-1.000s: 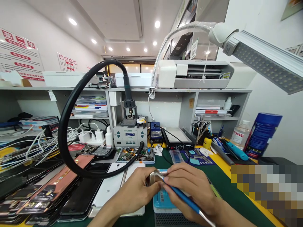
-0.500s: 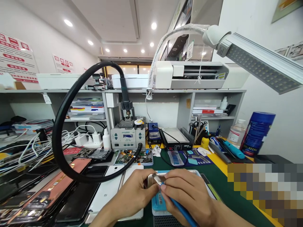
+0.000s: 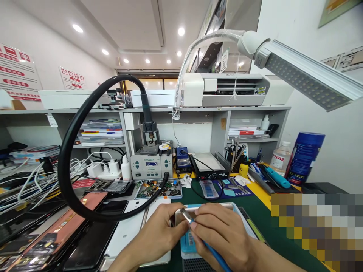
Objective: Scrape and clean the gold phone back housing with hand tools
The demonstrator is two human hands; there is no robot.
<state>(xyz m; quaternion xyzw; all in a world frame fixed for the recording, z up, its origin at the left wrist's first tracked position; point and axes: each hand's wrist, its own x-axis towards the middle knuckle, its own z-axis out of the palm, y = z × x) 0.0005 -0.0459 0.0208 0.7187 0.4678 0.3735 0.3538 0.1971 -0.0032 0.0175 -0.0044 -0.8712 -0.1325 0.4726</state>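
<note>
My left hand (image 3: 161,230) grips the near-left corner area of a pale phone frame (image 3: 227,206), thumb and fingers closed around its edge. In my right hand (image 3: 224,230) is a slim blue-handled brush (image 3: 214,251), held like a pen. Its metal neck and dark tip rest at the frame's left corner, close to my left fingertips. Whether the tip touches the frame cannot be made out. Beneath the frame lies a light-blue tray or pad (image 3: 188,247) on a dark perforated mat (image 3: 198,265). My hands hide most of the frame.
A thick black hose (image 3: 64,158) loops at the left from the hot-air station (image 3: 150,166). White phones (image 3: 126,232) and other phone parts crowd the left side. Behind my hands stands a tray of circuit boards (image 3: 181,192). An LED lamp (image 3: 309,75) hangs at upper right.
The brush tip has shifted slightly up and left along the frame's corner, and the frame appears a little more tilted. Both hands keep their grips. The whole view has moved a little.
</note>
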